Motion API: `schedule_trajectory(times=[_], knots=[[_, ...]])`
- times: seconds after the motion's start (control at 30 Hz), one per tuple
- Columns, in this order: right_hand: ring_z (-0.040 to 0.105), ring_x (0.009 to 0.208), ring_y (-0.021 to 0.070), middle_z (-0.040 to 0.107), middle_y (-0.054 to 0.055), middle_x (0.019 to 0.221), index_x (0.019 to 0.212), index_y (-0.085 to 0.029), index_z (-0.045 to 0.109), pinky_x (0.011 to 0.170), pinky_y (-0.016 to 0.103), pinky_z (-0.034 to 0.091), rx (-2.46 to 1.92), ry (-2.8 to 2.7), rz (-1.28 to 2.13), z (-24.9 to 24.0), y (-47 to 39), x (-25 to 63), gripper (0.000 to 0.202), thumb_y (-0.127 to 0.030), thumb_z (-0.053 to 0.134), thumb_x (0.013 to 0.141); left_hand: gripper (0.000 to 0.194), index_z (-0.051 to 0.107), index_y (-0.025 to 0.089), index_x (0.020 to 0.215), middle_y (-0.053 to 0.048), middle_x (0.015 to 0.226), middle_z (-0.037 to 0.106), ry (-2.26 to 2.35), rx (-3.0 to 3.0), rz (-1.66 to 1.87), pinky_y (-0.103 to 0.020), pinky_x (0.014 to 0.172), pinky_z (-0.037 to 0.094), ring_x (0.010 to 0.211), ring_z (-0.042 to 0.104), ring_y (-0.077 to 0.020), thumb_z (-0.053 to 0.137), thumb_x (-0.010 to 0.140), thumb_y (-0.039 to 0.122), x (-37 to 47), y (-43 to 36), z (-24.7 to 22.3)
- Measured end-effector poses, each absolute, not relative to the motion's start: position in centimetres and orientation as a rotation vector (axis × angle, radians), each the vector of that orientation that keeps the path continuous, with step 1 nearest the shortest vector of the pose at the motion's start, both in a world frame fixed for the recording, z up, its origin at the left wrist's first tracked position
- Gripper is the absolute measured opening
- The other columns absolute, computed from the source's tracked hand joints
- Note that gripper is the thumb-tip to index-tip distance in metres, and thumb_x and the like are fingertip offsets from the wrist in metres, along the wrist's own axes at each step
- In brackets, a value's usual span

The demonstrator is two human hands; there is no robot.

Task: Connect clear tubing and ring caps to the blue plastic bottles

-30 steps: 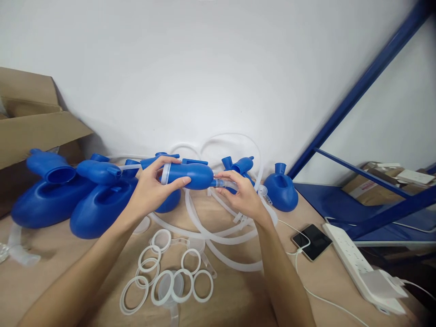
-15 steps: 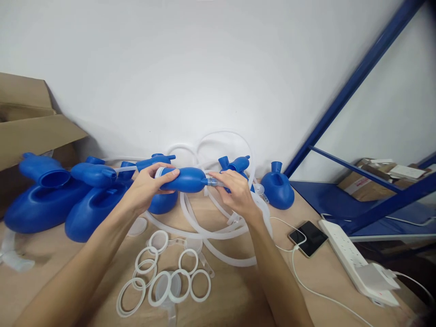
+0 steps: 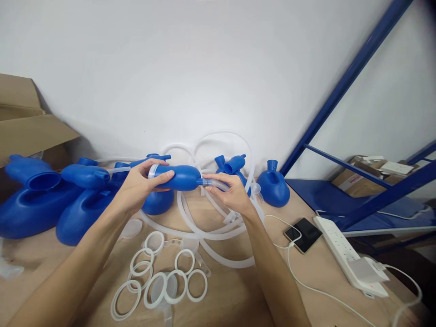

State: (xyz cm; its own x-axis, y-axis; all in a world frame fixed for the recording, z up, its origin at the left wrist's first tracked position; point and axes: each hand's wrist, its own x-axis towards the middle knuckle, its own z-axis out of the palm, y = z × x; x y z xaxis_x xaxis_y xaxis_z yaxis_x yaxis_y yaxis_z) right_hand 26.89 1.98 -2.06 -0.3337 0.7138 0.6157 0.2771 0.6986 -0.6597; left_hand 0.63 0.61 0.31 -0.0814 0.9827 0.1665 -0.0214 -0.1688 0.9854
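My left hand (image 3: 143,184) wraps round the wide end of a blue plastic funnel-like piece (image 3: 185,177), which has a white ring (image 3: 153,171) at its mouth. At the narrow end, a clear hose (image 3: 217,184) sits on the spout, and my right hand (image 3: 235,190) pinches it close to the joint. The piece is level, held above the table. More of the white hose (image 3: 218,235) lies in loops below and behind my hands. Several white rings (image 3: 126,299) and a few translucent caps (image 3: 158,290) are spread on the table in front of me.
Blue bottles (image 3: 76,222) with similar blue pieces stand at left, beside a cardboard box (image 3: 37,131). Another blue bottle (image 3: 273,188) stands at right. A phone (image 3: 303,235), its cable and a white power strip (image 3: 344,250) lie near the blue metal rack (image 3: 340,91).
The fingers of my right hand have shifted on the hose, which now shows more of its curve beyond the spout. My left hand keeps its hold. The whole view has shifted slightly.
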Motion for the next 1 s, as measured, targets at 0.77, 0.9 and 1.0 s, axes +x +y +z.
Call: schedule_trajectory(times=[0.77,0.9,1.0], knots=[[0.079,0.094,0.0238,0.083,0.006,0.104,0.101,-0.022,0.08,0.084,0.034,0.063,-0.734,-1.789,0.781,-3.0,2.5,27.4,0.028,-0.03,0.084,0.075,0.062,0.076,0.02,0.098,-0.005,0.105,0.069,1.168,1.18,1.352,-0.029,0.058,0.065,0.092,0.071,-0.0272,0.1,0.044,0.038,1.0,0.9,0.3],[0.078,0.082,0.0216,0.083,0.006,0.094,0.092,-0.021,0.078,0.075,0.032,0.061,-0.784,-1.727,0.899,-3.1,2.8,27.5,0.027,-0.026,0.084,0.067,0.062,0.076,0.02,0.098,-0.004,0.103,0.067,1.141,1.193,1.358,-0.029,0.059,0.066,0.088,0.071,-0.0245,0.101,0.043,0.036,1.2,1.0,0.2],[0.075,0.071,0.0187,0.08,0.003,0.083,0.084,-0.02,0.074,0.068,0.029,0.058,-0.809,-1.689,1.011,-2.8,2.8,27.6,0.025,-0.024,0.085,0.062,0.061,0.076,0.02,0.098,-0.003,0.102,0.067,1.113,1.215,1.36,-0.029,0.06,0.067,0.084,0.071,-0.0225,0.101,0.045,0.037,1.2,1.0,0.1]])
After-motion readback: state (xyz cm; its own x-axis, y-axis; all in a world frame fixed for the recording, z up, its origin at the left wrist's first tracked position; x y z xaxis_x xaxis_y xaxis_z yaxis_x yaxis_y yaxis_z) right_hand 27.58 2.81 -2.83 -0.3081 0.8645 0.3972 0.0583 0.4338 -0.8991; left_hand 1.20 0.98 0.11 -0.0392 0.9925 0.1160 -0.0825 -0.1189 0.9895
